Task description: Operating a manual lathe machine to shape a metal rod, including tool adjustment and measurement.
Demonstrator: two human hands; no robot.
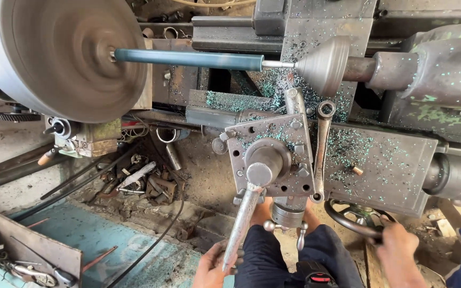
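Note:
I look down on a metal lathe. A teal roller (188, 58) spins between the blurred chuck (65, 58) on the left and the conical tailstock centre (324, 64) on the right. My left hand (214, 266) is closed around the lower end of the long steel tool-post lever (241, 224), which rises to the square tool post (273, 154). My right hand (398, 253) grips the rim of the dark carriage handwheel (358, 218). Teal shavings speckle the carriage (380, 160).
A wrench (321, 149) lies on the carriage beside the tool post. A small cross-slide crank (286, 226) sits between my knees. Scrap metal and tools (145, 181) litter the floor under the bed. A metal plate with cables (33, 250) lies lower left.

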